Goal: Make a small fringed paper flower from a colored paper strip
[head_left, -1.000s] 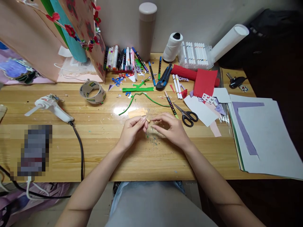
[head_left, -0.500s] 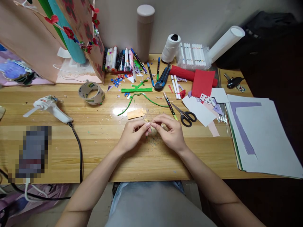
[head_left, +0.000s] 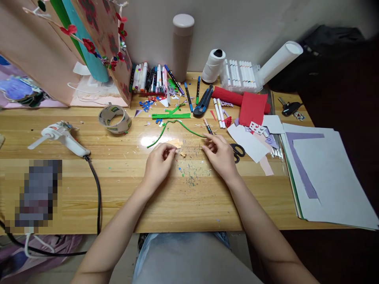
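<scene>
My left hand [head_left: 159, 165] is closed in a pinch, thumb against the index finger. Just beyond its fingertips shows a small crumpled yellow-tan piece [head_left: 183, 155]; whether the pinch holds it by an end is too small to tell. A tan paper strip [head_left: 175, 143] lies partly behind that hand. To the right, my right hand [head_left: 220, 157] has its fingers curved and apart, with nothing visible in them. Its index finger is near the right end of a bent green wrapped stem [head_left: 166, 126]. It partly covers the black-handled scissors [head_left: 239, 150] and a marker [head_left: 207, 126].
A hot glue gun [head_left: 66, 138] and a tape roll [head_left: 115, 119] are on the left. Behind my hands lie green paper strips [head_left: 171, 116] and a utility knife [head_left: 203, 101]. Red crepe paper [head_left: 253, 108] and a paper stack [head_left: 340, 169] occupy the right. Small scraps dot the tabletop.
My hands, earlier together at the fingertips, have moved apart, the left one leftward and the right one rightward. The crumpled yellow-tan piece now shows between them.
</scene>
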